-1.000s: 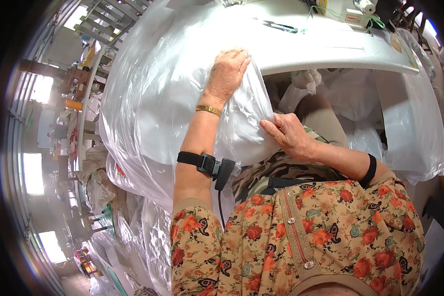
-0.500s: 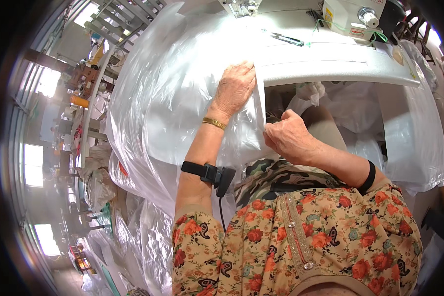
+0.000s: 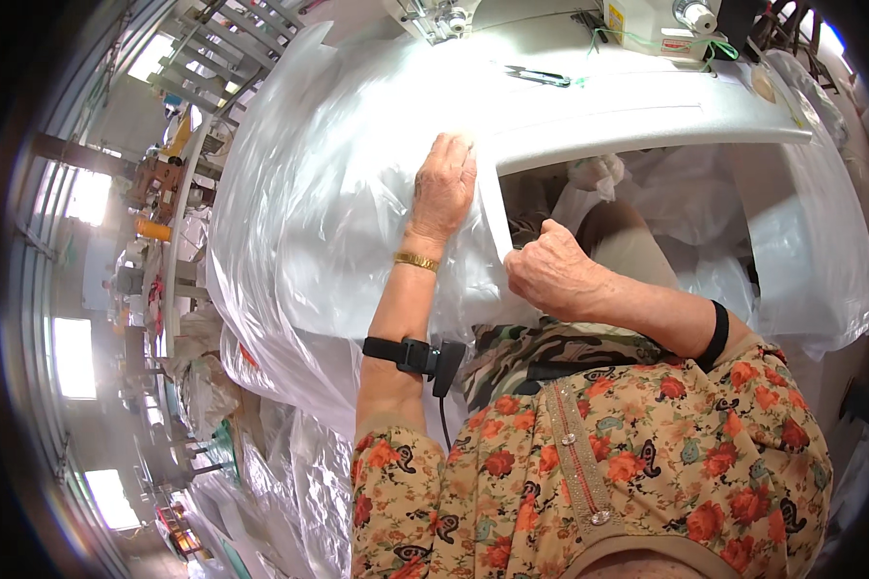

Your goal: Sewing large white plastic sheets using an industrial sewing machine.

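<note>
A large sheet of thin white plastic-like fabric (image 3: 328, 222) drapes over the left part of a white sewing table (image 3: 647, 116) and hangs down over my lap. My left hand (image 3: 444, 188) lies flat on the sheet near the table's front edge, fingers pointing away from me. A narrow folded strip of the same material (image 3: 495, 217) runs from under that hand down to my right hand (image 3: 550, 270), which is closed on its lower end just below the table edge.
A white sewing machine (image 3: 647, 19) stands at the back of the table, with small scissors (image 3: 536, 77) lying in front of it. More white sheeting (image 3: 811, 251) hangs at the right. Heaps of bagged material (image 3: 261, 454) and shelving (image 3: 164, 222) fill the left.
Both hands have moved up toward the table edge. My left hand has slid farther over the sheet, and my right hand has closed on the strip and drawn it taut.
</note>
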### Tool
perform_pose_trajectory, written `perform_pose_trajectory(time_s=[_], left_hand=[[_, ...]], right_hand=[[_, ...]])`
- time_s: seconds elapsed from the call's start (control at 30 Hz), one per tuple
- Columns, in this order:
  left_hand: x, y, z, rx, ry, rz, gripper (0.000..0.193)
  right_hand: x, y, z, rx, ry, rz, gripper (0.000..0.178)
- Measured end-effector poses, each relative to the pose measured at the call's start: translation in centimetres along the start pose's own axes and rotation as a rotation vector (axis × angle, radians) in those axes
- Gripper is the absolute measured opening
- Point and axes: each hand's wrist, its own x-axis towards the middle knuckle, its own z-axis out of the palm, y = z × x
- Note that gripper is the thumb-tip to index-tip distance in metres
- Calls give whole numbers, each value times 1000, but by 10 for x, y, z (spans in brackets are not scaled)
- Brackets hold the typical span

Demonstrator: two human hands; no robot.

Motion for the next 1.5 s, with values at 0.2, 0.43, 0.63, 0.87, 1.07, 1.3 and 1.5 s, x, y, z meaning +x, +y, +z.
perform_pose_trajectory(time_s=[0.2,0.43,0.63,0.87,1.07,1.3,1.5], left_hand=[[2,7,-2,131,-14,67,20],[11,7,-6,121,-106,46,22],[35,-8,-13,114,-158,36,23],[66,-33,-16,114,-245,-29,22],[88,-67,-3,169,-183,13,24],[94,-54,-13,123,-266,-375,30],[-10,57,-42,-299,132,-267,29]], right_hand=[[-7,-1,9,130,94,0,19],[-6,-1,26,334,371,13,24],[9,9,21,483,373,139,24],[39,20,2,461,432,289,33],[68,37,-14,301,390,331,36],[73,47,-16,493,352,473,36],[40,62,-9,949,402,500,36]])
